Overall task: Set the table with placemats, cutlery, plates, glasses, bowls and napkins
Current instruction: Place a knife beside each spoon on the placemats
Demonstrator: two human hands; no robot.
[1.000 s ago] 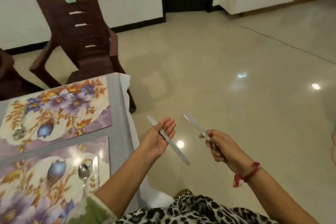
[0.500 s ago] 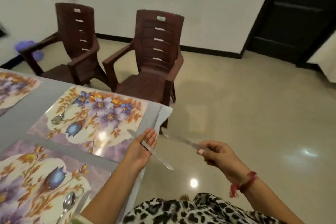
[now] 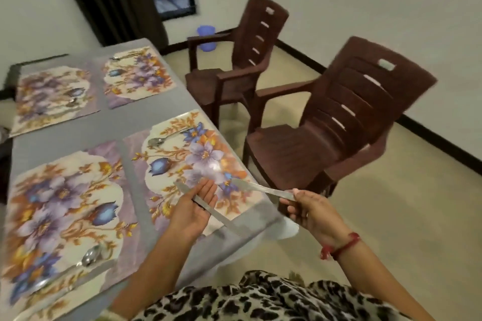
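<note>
Several floral placemats lie on the grey table (image 3: 146, 118). The near right placemat (image 3: 182, 164) carries a spoon (image 3: 156, 141) at its far edge. Over that mat's near corner, my left hand (image 3: 194, 210) is palm up, fingers straight, with the thumb holding a table knife (image 3: 224, 221) across the palm. My right hand (image 3: 310, 212) pinches the handle of a second knife (image 3: 260, 188), whose blade points left over the mat's right edge. The near left placemat (image 3: 65, 211) bears a spoon (image 3: 91, 258) with a knife beside it.
Two brown plastic chairs stand along the table's right side, one close (image 3: 339, 125) and one farther (image 3: 242, 60). Two more placemats (image 3: 138, 75) (image 3: 52, 96) lie at the far end, with spoons. A blue bucket (image 3: 206, 36) sits on the floor by the wall.
The view has swung left, bringing the whole table into sight. Both hands, each still holding its knife, have moved from beside the table to above the near right placemat.
</note>
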